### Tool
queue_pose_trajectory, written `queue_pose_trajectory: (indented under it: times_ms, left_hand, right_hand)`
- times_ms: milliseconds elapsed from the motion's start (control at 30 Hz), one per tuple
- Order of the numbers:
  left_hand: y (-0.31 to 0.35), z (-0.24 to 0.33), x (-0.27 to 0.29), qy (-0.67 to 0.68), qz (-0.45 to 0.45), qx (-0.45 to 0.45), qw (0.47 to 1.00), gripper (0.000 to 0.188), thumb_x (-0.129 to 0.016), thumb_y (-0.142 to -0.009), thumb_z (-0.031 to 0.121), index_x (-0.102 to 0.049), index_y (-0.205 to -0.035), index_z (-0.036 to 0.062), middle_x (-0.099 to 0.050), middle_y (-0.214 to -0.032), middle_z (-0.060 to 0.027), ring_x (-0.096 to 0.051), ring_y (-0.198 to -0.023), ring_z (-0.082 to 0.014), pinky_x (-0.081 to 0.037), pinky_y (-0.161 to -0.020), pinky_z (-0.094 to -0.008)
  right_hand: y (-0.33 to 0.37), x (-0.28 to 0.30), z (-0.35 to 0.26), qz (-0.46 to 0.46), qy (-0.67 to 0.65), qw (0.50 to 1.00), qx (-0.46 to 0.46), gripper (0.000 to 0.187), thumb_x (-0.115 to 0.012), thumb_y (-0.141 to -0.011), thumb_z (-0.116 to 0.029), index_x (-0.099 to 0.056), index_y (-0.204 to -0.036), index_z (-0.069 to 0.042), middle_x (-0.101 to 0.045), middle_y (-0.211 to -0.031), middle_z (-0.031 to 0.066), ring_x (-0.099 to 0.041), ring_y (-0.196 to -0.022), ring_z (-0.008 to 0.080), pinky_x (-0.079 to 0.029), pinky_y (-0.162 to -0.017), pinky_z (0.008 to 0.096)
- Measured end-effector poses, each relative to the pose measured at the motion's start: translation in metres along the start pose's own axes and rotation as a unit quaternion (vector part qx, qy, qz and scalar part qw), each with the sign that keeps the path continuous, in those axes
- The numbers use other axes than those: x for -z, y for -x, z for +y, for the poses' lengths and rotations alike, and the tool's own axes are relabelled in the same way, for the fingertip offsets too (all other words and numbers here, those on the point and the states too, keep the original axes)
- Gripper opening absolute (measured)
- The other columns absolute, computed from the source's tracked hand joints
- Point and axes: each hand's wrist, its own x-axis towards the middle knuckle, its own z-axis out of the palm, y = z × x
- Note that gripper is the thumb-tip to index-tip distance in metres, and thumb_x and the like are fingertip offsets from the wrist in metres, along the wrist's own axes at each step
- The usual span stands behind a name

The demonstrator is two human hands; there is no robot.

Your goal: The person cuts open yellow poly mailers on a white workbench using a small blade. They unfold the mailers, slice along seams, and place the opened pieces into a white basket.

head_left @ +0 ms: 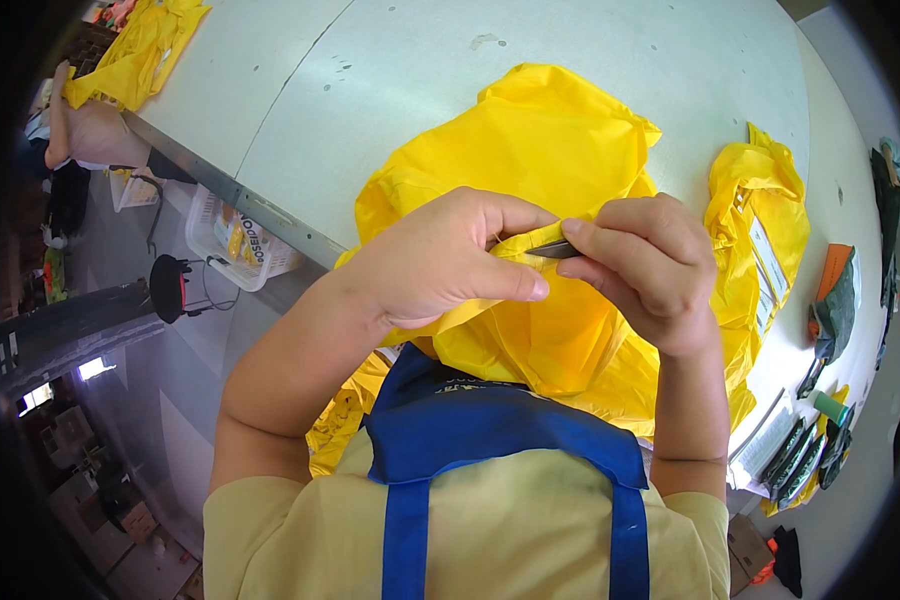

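Observation:
A bright yellow garment of thin, smooth fabric lies bunched on the table in front of me and hangs toward my lap. My left hand pinches a folded edge of it between thumb and fingers. In my right hand is a small pair of dark metal thread snips, mostly hidden by the fingers. Their pointed tip rests against the folded edge, beside my left thumb. Whether the tip touches a thread is too small to tell.
The pale table has a metal edge on the left. Another yellow garment lies at the right, one more at the far left beside a person. A white basket stands below the table edge. Dark packets and a green spool sit right.

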Motion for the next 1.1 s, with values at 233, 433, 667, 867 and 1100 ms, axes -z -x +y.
queue_pose_trajectory:
  times_ms: [233, 433, 667, 867, 1100]
  left_hand:
    - [0.004, 0.002, 0.001, -0.009, 0.037, 0.014, 0.999, 0.044, -0.068, -0.075, -0.001, -0.056, -0.117, -0.0069, -0.063, -0.104, -0.0076, -0.060, -0.092, -0.0118, -0.047, -0.082, -0.0241]
    - [0.029, 0.004, 0.027, -0.033, 0.116, -0.015, 0.993, 0.053, -0.073, -0.071, 0.008, -0.054, -0.117, -0.0097, -0.063, -0.104, -0.0101, -0.062, -0.091, -0.0152, -0.050, -0.081, -0.0278]
    - [0.076, 0.003, 0.095, 0.097, 0.144, -0.195, 0.965, 0.050, -0.060, -0.087, 0.019, -0.046, -0.127, -0.0076, -0.055, -0.125, -0.0186, -0.055, -0.114, -0.0274, -0.043, -0.098, -0.0386]
    - [0.124, 0.000, 0.143, 0.169, 0.179, -0.230, 0.941, 0.050, -0.045, -0.096, 0.029, -0.041, -0.135, -0.0007, -0.045, -0.139, -0.0162, -0.042, -0.128, -0.0318, -0.030, -0.109, -0.0455]
    - [0.168, -0.012, 0.173, 0.192, 0.284, -0.253, 0.905, 0.046, -0.039, -0.098, 0.027, -0.040, -0.136, 0.0013, -0.042, -0.142, -0.0155, -0.039, -0.131, -0.0323, -0.027, -0.111, -0.0453]
  right_hand:
    - [0.027, -0.004, 0.019, 0.151, -0.236, 0.936, -0.211, 0.026, -0.075, -0.076, -0.005, -0.063, -0.098, 0.002, -0.056, -0.093, 0.0047, -0.054, -0.076, 0.0089, -0.044, -0.068, 0.0221]
    - [0.053, -0.008, 0.058, 0.281, -0.260, 0.803, -0.456, 0.028, -0.069, -0.084, -0.014, -0.060, -0.107, -0.002, -0.053, -0.093, -0.0015, -0.050, -0.076, 0.0058, -0.041, -0.069, 0.0180]
    - [0.083, -0.044, 0.093, 0.100, 0.000, 0.835, -0.541, 0.060, -0.076, -0.076, -0.034, -0.053, -0.119, 0.000, -0.058, -0.116, 0.0153, -0.055, -0.108, 0.0255, -0.043, -0.089, 0.0323]
    - [0.081, -0.058, 0.106, -0.009, 0.048, 0.828, -0.559, 0.045, -0.071, -0.079, -0.028, -0.058, -0.110, 0.001, -0.064, -0.104, 0.0168, -0.061, -0.094, 0.0320, -0.047, -0.081, 0.0368]
    - [0.125, -0.032, 0.127, 0.136, -0.141, 0.782, -0.592, 0.020, -0.059, -0.088, -0.020, -0.060, -0.091, 0.000, -0.055, -0.068, 0.0039, -0.052, -0.061, 0.0149, -0.042, -0.057, 0.0277]
